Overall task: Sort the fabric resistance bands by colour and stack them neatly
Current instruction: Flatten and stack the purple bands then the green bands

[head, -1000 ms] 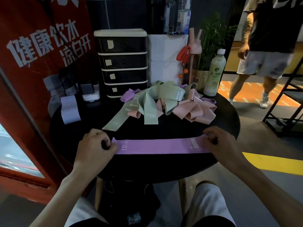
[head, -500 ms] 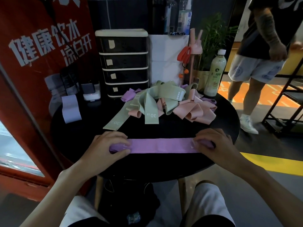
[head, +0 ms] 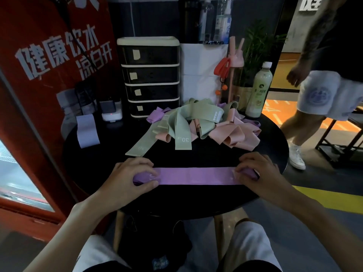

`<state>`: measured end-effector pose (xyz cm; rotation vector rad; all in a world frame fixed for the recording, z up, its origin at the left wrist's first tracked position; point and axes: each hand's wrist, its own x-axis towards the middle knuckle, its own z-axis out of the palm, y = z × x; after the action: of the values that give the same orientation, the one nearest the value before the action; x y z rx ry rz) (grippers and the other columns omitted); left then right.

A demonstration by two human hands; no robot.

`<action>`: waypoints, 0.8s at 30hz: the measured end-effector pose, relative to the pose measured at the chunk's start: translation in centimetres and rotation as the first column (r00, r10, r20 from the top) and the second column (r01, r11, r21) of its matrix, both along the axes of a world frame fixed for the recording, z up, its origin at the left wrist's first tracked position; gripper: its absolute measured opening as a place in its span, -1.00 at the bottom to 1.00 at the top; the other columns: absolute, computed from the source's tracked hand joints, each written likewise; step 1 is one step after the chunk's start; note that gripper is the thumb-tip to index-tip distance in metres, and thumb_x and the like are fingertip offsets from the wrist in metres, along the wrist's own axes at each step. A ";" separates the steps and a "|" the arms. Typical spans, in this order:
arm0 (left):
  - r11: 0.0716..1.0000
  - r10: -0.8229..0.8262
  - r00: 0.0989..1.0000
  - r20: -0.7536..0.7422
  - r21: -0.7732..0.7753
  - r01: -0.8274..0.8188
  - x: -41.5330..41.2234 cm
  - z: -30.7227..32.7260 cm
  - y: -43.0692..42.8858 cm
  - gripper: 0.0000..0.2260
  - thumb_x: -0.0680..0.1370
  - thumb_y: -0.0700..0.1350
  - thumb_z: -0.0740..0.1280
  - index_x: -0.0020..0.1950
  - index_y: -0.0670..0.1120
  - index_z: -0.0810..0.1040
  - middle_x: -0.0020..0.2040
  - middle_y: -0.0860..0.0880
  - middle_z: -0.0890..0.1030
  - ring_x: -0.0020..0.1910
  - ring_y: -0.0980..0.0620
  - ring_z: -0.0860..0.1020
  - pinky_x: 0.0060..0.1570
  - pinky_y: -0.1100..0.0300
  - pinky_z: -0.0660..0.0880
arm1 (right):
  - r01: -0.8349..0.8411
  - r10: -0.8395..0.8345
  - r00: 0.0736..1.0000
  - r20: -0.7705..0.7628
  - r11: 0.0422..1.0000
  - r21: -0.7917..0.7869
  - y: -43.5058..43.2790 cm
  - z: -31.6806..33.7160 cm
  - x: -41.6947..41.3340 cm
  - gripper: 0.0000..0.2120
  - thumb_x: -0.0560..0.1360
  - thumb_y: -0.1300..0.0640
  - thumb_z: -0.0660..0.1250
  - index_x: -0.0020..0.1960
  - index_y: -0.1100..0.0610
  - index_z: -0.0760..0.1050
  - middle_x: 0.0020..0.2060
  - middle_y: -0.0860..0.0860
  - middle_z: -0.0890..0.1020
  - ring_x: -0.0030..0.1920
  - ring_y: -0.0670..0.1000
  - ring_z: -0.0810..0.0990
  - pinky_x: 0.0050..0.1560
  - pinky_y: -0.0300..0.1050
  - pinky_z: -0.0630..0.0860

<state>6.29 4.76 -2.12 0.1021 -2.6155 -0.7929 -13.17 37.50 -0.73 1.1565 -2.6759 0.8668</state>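
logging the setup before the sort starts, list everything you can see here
table: one, black, round, centre
purple band: one, purple, flat along the table's near edge
heap of bands: one tangle, green, pink and purple, number unclear, table's back middle
lilac band: one, pale lilac, table's left side
drawer unit: one, black with cream trim, behind the heap
bottle: one, pale green, white cap, table's back right
device: one, white, back left
plant: one, green, behind the bottle
sign: one, red, left
passer-by: one, dark top, far right
left hand: one, grips the purple band's left end
right hand: one, grips its right end
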 end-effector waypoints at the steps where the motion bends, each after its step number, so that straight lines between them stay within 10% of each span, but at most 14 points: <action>1: 0.999 -0.001 1.000 -0.027 0.041 0.002 -0.1 0.2 0.0 -0.60 0.39 0.46 0.29 0.06 0.26 0.62 0.19 0.29 0.51 0.26 0.16 0.48 0.31 -0.01 0.38 | 0.003 -0.003 1.000 0.007 1.000 -0.005 -0.3 0.2 -0.1 -0.87 0.44 0.07 0.46 -0.06 -0.14 0.60 0.13 -0.19 0.47 0.22 -0.04 0.34 0.18 0.01 0.22; 10: 0.967 0.247 0.969 0.003 0.061 -0.247 -3.9 1.7 -5.5 -0.83 0.59 0.07 0.31 0.12 0.10 0.62 0.12 0.08 0.57 0.13 0.06 0.58 0.18 0.04 0.51 | -0.257 0.254 0.966 -0.043 0.964 -0.072 -9.3 3.4 -0.5 -0.84 0.41 -0.21 0.25 -0.09 -0.21 0.54 -0.05 -0.26 0.56 0.08 -0.03 0.52 0.14 0.17 0.46; 14: 0.945 0.316 0.945 0.088 -0.121 -0.305 -4.6 1.6 -6.0 -0.56 0.48 0.30 0.17 0.14 0.09 0.65 0.14 0.10 0.59 0.12 0.00 0.56 0.11 0.00 0.46 | -0.335 0.335 0.942 -0.020 0.931 -0.146 -16.1 5.0 -1.2 -0.95 0.48 0.08 0.38 -0.07 -0.01 0.62 -0.12 -0.18 0.61 -0.04 -0.11 0.57 0.07 -0.05 0.50; 24: 0.936 0.339 0.937 0.083 -0.130 -0.327 -5.0 0.6 -6.8 -0.73 0.57 0.20 0.29 0.23 0.18 0.57 0.23 0.19 0.47 0.23 0.06 0.39 0.08 0.08 0.22 | -0.266 0.268 0.962 -0.058 0.963 0.040 -31.0 6.0 -7.0 -0.77 0.42 0.06 0.35 0.08 -0.01 0.58 -0.01 -0.06 0.61 0.09 0.06 0.53 0.22 0.14 0.43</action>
<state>1.26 -2.08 -1.47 0.5534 -2.6301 -0.5288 -20.14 6.50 5.24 1.5513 -2.5297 0.8087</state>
